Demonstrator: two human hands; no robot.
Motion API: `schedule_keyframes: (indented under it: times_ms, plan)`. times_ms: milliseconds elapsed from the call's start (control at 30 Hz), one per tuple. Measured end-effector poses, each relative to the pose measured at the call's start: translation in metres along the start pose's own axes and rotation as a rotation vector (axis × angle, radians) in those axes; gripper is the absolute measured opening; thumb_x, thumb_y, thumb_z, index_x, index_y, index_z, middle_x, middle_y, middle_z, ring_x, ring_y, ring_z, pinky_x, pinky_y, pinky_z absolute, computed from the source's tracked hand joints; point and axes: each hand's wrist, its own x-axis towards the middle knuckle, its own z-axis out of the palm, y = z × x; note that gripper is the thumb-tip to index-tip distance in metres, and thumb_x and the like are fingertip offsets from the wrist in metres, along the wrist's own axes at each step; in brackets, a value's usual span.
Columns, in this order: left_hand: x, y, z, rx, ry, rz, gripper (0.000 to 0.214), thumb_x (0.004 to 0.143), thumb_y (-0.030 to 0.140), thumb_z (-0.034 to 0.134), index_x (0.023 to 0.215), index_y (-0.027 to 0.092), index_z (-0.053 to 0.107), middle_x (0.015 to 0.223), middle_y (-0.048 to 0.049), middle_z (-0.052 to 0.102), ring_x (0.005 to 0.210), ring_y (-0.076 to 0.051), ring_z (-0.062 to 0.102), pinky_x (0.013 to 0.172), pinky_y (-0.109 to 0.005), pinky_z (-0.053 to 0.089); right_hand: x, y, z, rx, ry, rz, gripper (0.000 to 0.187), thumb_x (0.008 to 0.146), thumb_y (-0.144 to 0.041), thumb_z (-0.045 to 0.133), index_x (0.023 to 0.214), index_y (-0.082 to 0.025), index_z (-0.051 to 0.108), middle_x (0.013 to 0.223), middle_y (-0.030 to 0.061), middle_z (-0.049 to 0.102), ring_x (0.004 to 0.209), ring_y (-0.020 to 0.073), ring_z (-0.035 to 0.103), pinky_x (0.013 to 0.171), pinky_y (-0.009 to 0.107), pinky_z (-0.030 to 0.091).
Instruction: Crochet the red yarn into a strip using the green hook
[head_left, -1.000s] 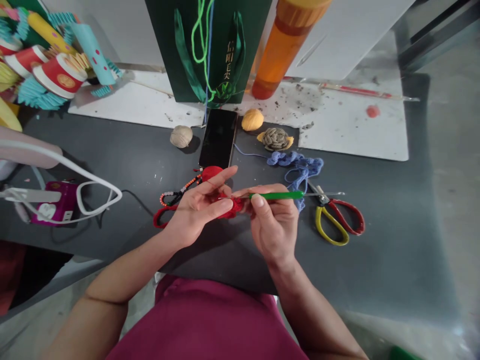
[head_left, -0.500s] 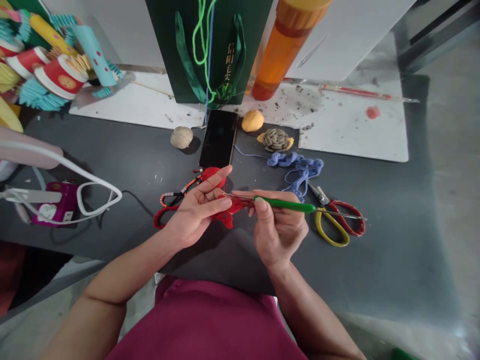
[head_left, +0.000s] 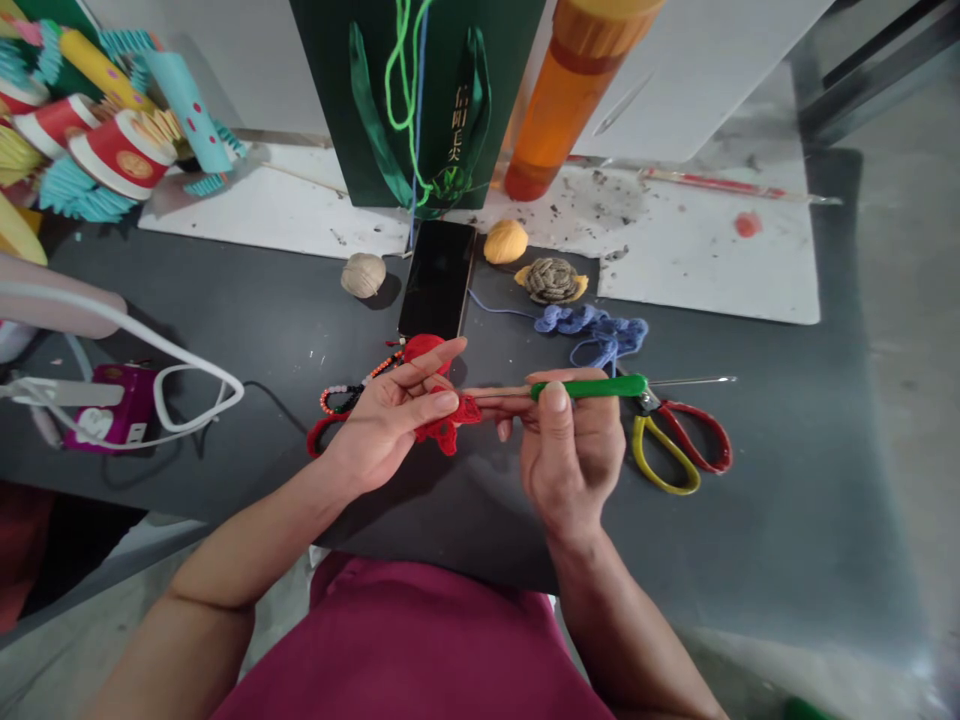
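Observation:
My left hand (head_left: 382, 420) pinches a small red crochet piece (head_left: 448, 430) between thumb and fingers, its index finger stretched out. A red ball of yarn (head_left: 421, 347) lies just behind that hand, partly covered by it. In my right hand (head_left: 574, 455) is a double-ended crochet hook (head_left: 592, 387) with a green handle, held almost level. Its thin left shaft points toward the red piece; whether the tip sits in a stitch I cannot tell. The other metal end sticks out to the right, above the scissors (head_left: 679, 440) with red and yellow handles.
Beyond my hands lie a phone (head_left: 437, 280), a beige yarn ball (head_left: 364, 275), a yellow yarn ball (head_left: 505, 241), a crocheted flower (head_left: 553, 281) and blue crochet work (head_left: 592, 330). A green bag (head_left: 322, 50) and orange bottle (head_left: 562, 100) stand behind. White cable (head_left: 187, 350) loops at left.
My right hand has moved right, and the hook has turned to lie more level, its right end higher. The red piece has shifted slightly left in my left hand.

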Motion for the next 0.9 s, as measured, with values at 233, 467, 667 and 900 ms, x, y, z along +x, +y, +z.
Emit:
schedule_keyframes:
  times_ms: [233,467,667,900]
  plan:
    - [0.000,-0.002,-0.003,0.019,-0.059,-0.026,0.044,0.068,0.028,0.101,0.110,0.029,0.087,0.077,0.0044,0.071,0.073,-0.008,0.067,0.076,-0.020,0.056,0.004,0.001,0.002,0.173,-0.093,0.132,0.015,0.104,-0.046,0.064,0.100,-0.031,0.065,0.066,-0.0053,0.079,0.056,0.0185,0.077,0.055,0.031,0.062]
    - [-0.003,-0.007,0.001,0.091,-0.064,0.083,0.049,0.071,0.027,0.099,0.117,0.034,0.085,0.083,0.0050,0.072,0.079,-0.008,0.067,0.079,-0.021,0.054,-0.005,0.010,0.003,0.108,-0.023,0.074,0.008,0.097,-0.038,0.077,0.100,-0.030,0.078,0.088,-0.0031,0.083,0.070,0.0141,0.080,0.060,0.025,0.063]
    - [-0.003,-0.009,0.001,0.084,-0.020,0.141,0.050,0.073,0.024,0.097,0.121,0.034,0.083,0.076,0.0064,0.072,0.072,-0.006,0.064,0.077,-0.020,0.054,-0.001,0.000,0.003,-0.250,-0.143,-0.401,0.022,0.095,-0.014,0.076,0.110,-0.029,0.081,0.104,0.0036,0.088,0.088,0.0198,0.083,0.075,0.034,0.068]
    - [-0.004,-0.007,0.001,-0.070,-0.040,0.000,0.049,0.071,0.017,0.098,0.116,0.031,0.084,0.071,0.0092,0.070,0.066,-0.002,0.062,0.075,-0.015,0.053,-0.010,0.001,0.006,-0.146,-0.012,-0.206,0.009,0.099,-0.023,0.073,0.104,-0.028,0.079,0.093,0.0014,0.087,0.080,0.0193,0.082,0.070,0.035,0.066]
